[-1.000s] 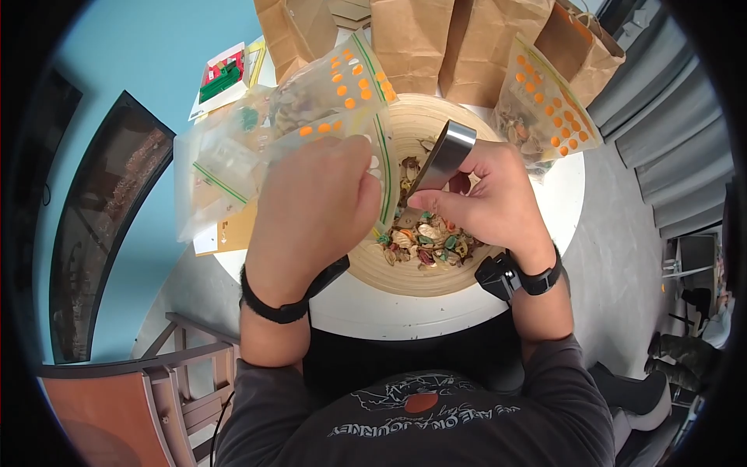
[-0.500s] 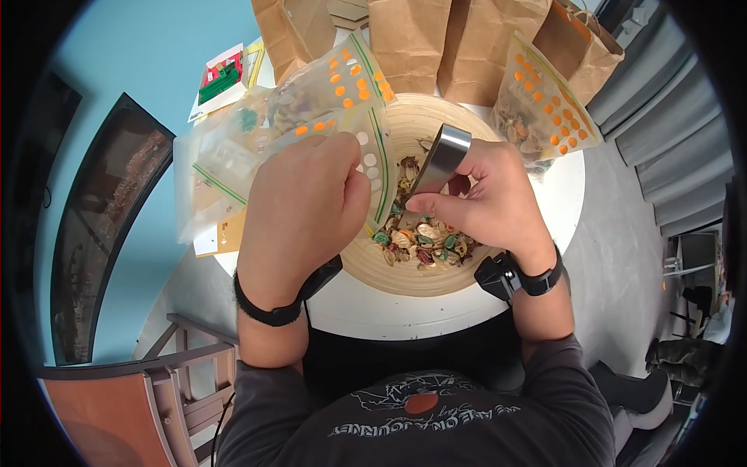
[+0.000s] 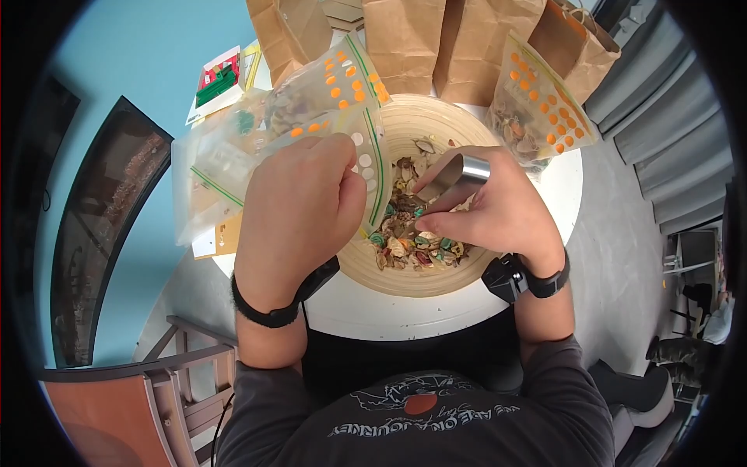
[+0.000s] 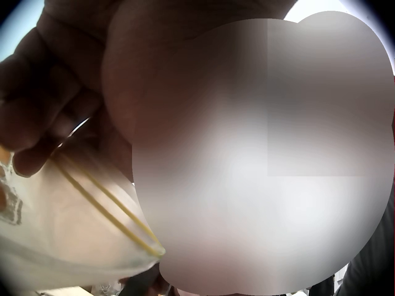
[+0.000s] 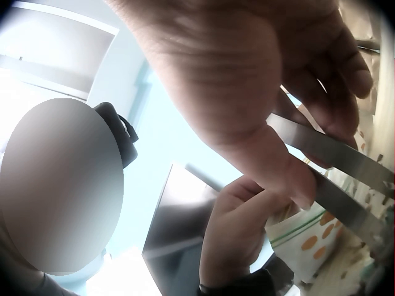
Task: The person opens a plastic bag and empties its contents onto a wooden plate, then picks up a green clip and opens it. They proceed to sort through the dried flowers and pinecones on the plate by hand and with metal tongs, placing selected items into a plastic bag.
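Observation:
My left hand (image 3: 299,210) grips the rim of a clear zip bag with white dots (image 3: 364,167); in the left wrist view the fingers curl at the edge of the bag (image 4: 80,216). My right hand (image 3: 506,206) holds metal tongs (image 3: 461,180) between thumb and fingers, their arms apart. The tongs point down at a pile of dried petals and leaves (image 3: 420,249) in a round wooden bowl (image 3: 373,276). The right wrist view shows both arms of the tongs (image 5: 345,206), their tips at the frame's edge.
A zip bag with orange dots (image 3: 537,117) stands right of the bowl. Another such bag (image 3: 311,89) lies at the left. Brown paper bags (image 3: 405,47) line the back of the white table (image 3: 389,319). A box with red and green items (image 3: 218,82) is at the back left.
The right hand has shifted slightly right and down, and the tongs have spread and tilted lower. The left hand has moved slightly left with the bag.

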{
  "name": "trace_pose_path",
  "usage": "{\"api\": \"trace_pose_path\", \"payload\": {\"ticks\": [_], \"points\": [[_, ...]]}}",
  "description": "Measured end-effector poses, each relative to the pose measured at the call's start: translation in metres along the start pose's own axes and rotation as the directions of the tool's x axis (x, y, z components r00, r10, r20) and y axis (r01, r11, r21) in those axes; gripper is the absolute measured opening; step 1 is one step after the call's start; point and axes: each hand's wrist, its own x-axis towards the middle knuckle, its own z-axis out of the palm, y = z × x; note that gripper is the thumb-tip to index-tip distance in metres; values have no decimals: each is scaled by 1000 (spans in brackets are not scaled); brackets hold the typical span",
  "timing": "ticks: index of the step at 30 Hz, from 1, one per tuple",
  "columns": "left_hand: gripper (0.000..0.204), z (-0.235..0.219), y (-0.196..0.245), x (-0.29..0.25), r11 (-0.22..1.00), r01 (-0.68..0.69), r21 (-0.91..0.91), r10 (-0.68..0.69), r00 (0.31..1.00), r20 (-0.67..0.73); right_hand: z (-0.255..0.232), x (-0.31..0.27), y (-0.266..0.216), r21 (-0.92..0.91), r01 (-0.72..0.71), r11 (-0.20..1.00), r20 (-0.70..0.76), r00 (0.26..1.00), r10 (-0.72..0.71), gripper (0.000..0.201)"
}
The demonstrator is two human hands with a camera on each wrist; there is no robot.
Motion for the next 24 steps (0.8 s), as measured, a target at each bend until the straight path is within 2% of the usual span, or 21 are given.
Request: {"api": "trace_pose_path", "payload": {"ticks": [7, 9, 13, 15, 16, 18, 19, 21, 22, 24], "points": [[12, 1, 0, 1, 1000, -7, -13, 7, 1000, -17, 5, 1, 2, 77, 41, 996, -75, 997, -35, 26], [12, 0, 0, 1, 1000, -7, -14, 7, 1000, -18, 4, 1, 2, -3, -82, 997, -23, 996, 82, 25], [12, -2, 0, 1, 1000, -6, -25, 5, 1000, -21, 2, 0, 4, -73, -89, 993, -20, 996, 87, 25], [12, -2, 0, 1, 1000, -4, -29, 3, 1000, -24, 2, -1, -4, -20, -37, 999, -119, 992, 35, 25], [12, -2, 0, 0, 999, -3, -32, 2, 1000, -27, 2, -2, -3, -21, -37, 999, -119, 992, 34, 25], [12, -2, 0, 0, 999, -11, -30, 10, 999, -30, 2, -3, 0, 145, 34, 989, -240, 971, 2, 17], [12, -2, 0, 0, 999, -19, -28, 19, 999, -32, 1, -4, 2, 144, 34, 989, -238, 971, 1, 17], [12, -2, 0, 0, 1000, -15, -25, 15, 999, -29, -2, -4, 4, 88, 218, 972, -365, 915, -172, 17], [12, -2, 1, 0, 1000, -12, -21, 11, 1000, -25, -2, -5, 3, 88, 218, 972, -365, 915, -172, 17], [12, -2, 1, 0, 1000, -7, -14, 7, 1000, -23, -1, -7, -1, 147, 333, 931, -450, 861, -237, 23]]}}
